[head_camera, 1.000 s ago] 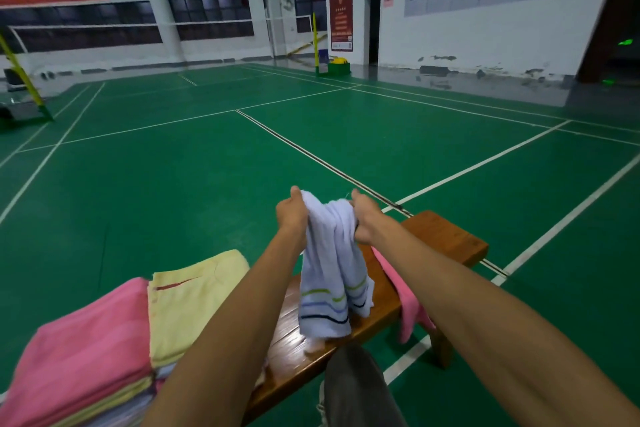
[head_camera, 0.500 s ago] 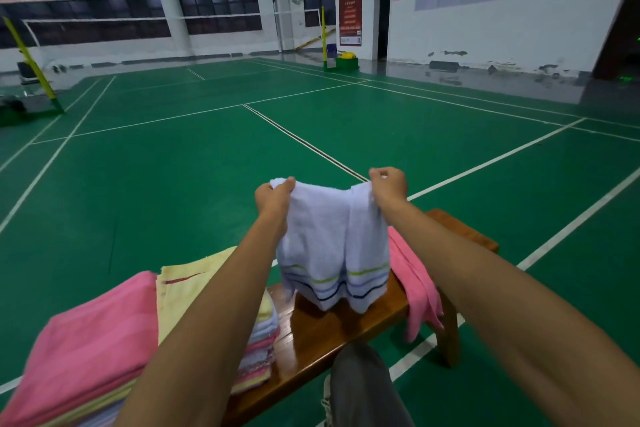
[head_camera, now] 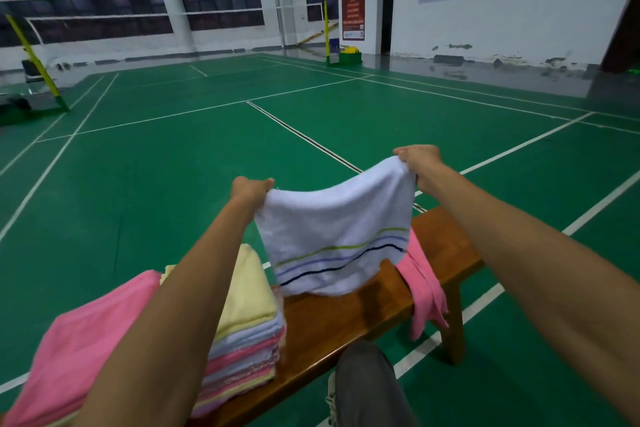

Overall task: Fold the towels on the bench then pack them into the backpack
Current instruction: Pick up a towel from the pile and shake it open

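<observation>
- Currently both hands, left (head_camera: pixel 251 188) and right (head_camera: pixel 417 158), pinch the top corners of the white striped terry towel (head_camera: pixel 337 236), spread apart.
- Soft, light, limp; grip at the corners.

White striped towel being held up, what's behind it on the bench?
Behind the white striped towel, a pink towel drapes over the wooden bench; only its right part shows, the rest is covered.
</observation>
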